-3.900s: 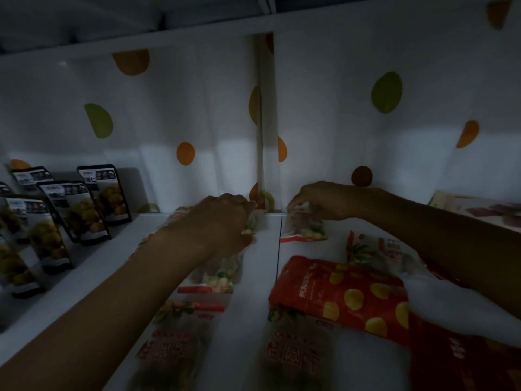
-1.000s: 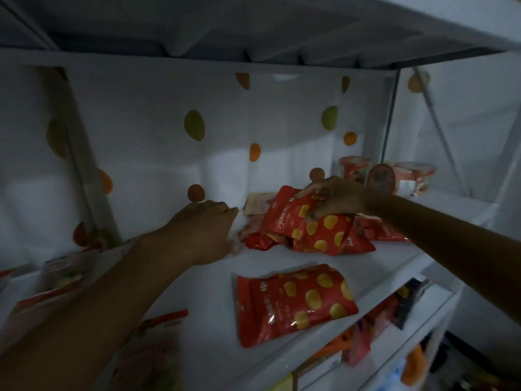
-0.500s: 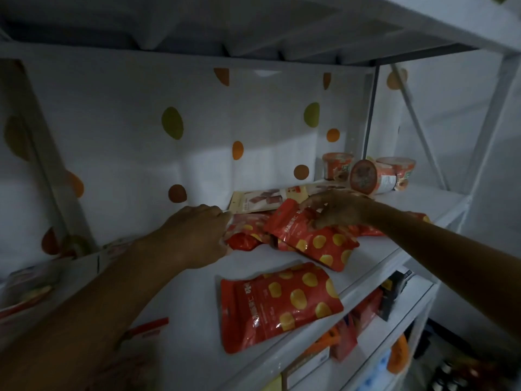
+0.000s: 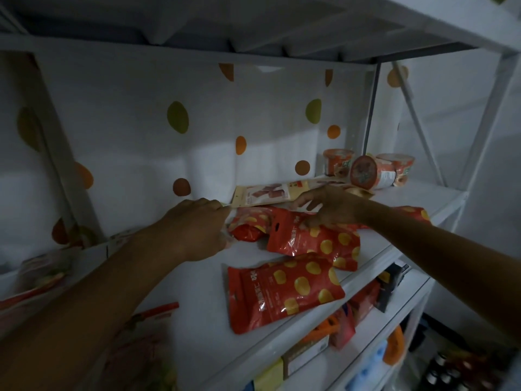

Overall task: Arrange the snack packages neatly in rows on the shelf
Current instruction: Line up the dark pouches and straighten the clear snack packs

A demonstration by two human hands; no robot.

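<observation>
- White shelf (image 4: 197,300) filling the view, spotted backing sheet (image 4: 174,117) behind; view swung right over the past few seconds, away from the tidy rows of dark pouches and clear packs toward this loose red heap.
- Front red pouch with yellow dots (image 4: 284,292) lying flat near the shelf's front edge, apart from the heap, same spot as half a second ago.
- Second red pouch (image 4: 313,241) just behind it, tilted over a crumpled red pack (image 4: 246,230); dropped lower onto the shelf than a second ago, when held up at the top edge.
- Beige flat packet (image 4: 267,194) against the backing, behind the red heap; tipped instant-noodle cups (image 4: 375,170) beyond.
- Left hand (image 4: 194,230) curled, fingertips pinched at the beige packet's left corner and a pale clear wrapper; exact hold hard to tell in the dim light.
- Right hand (image 4: 329,207) now spread, fingers loosely open, released from the second pouch's top and resting over heap and beige packet; nothing clearly gripped.
- Reading for the task: sorting moved to the right section, one pouch laid out, heap not yet squared into rows.
</observation>
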